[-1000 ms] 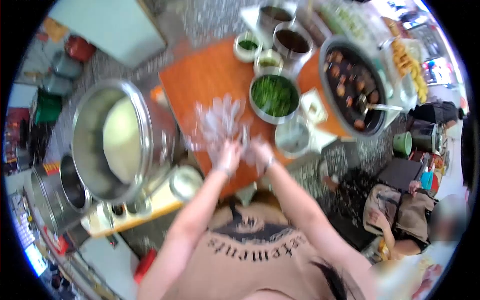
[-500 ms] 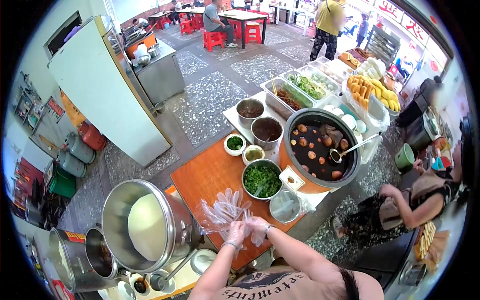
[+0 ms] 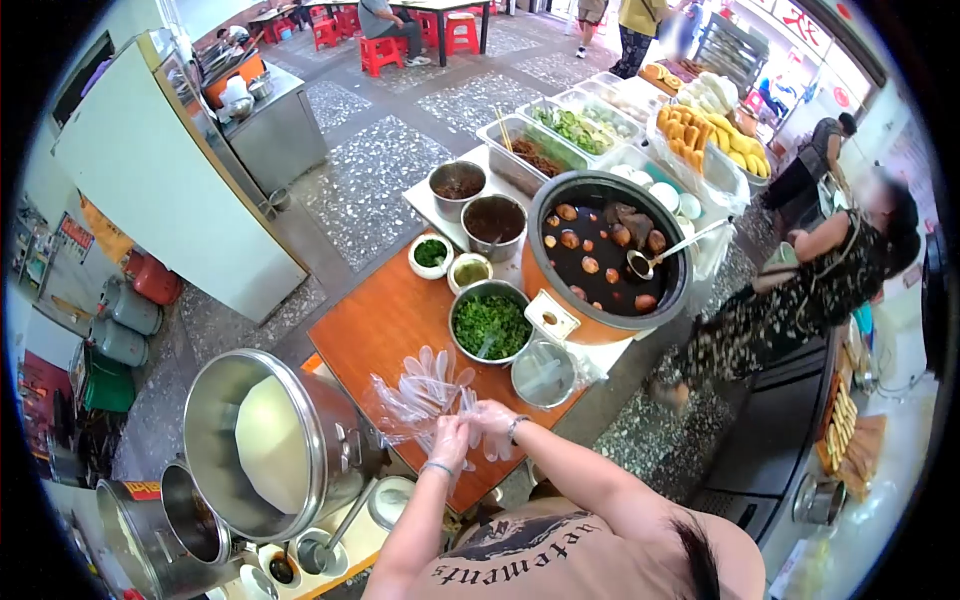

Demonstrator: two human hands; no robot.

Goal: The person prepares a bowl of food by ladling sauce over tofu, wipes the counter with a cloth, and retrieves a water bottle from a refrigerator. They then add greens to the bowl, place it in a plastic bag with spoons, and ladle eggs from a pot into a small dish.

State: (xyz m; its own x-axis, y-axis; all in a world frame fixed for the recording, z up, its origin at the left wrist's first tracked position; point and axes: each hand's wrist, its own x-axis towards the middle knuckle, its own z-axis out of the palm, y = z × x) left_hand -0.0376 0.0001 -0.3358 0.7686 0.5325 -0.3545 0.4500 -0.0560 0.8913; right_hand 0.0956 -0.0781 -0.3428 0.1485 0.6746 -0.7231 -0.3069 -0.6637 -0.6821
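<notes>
My left hand (image 3: 450,442) and my right hand (image 3: 491,417) are close together over the front of the wooden table (image 3: 365,320). Both are closed, fingers pinching thin clear plastic. From them fans out a clear plastic bag (image 3: 385,408) with several clear rounded pieces that look like disposable spoons (image 3: 425,380). Film around the fingers hides the exact grip. Just beyond stands a metal bowl of chopped greens (image 3: 490,325). A clear plastic tub (image 3: 543,375) is at its right. To the left is a large steel pot (image 3: 310,440) holding a smooth white mass.
A big pot of dark broth (image 3: 590,300) with eggs and a ladle (image 3: 690,245) stands beyond the greens. Small sauce pots (image 3: 495,222) and food trays (image 3: 580,125) line the table. At right is a person in patterned clothes (image 3: 770,310); a white cabinet (image 3: 170,190) leans at left.
The view has shifted slightly, so the table appears farther left. The person at right has moved and turned. My hands still hold the clear plastic, their positions barely altered.
</notes>
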